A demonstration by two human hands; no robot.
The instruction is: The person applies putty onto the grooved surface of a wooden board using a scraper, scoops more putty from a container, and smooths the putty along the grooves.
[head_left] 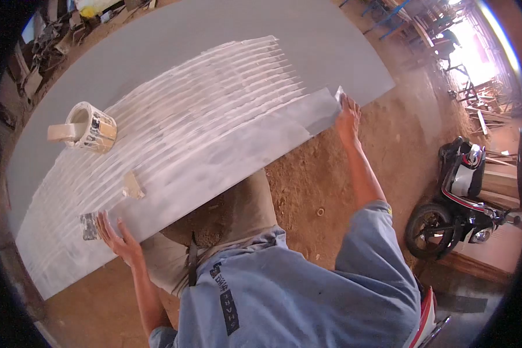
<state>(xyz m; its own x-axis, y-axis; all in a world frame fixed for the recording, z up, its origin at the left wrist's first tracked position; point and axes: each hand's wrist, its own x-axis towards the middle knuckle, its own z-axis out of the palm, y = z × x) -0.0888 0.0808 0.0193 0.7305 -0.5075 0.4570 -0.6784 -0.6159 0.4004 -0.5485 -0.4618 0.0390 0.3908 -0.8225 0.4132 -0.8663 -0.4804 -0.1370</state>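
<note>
Gray panel: the large flat panel (pixel 330 40) stretches in front of the person, its near edge above the trousers (pixel 252 200).
White paste: the paste (pixel 214 87) covers the panel's middle in long, roughly parallel ridges; a smoother, smeared band runs along the near edge, ending in a darker gray patch at the right.
Left hand: it (pixel 120 242) lies at the near edge toward the left, thumb spread away from the straightened fingers, which touch a speckled gray piece (pixel 89 227).
Right hand: it (pixel 349 119) is at the near edge by the right end, fingers pinching a small pale piece (pixel 339 91); whether that is a separate tool, I cannot tell.
Tub: the paste-streaked tub (pixel 102 132) stands on the panel toward the left, a pale flat block (pixel 64 133) at its mouth.
Cream chunk: this small piece (pixel 133 184) lies on the panel between the tub and the left hand.
Floor: brown earth (pixel 307 191) shows below the near edge.
Motorbike: a black, white and red one (pixel 461 200) stands at the right, well apart from the panel.
</note>
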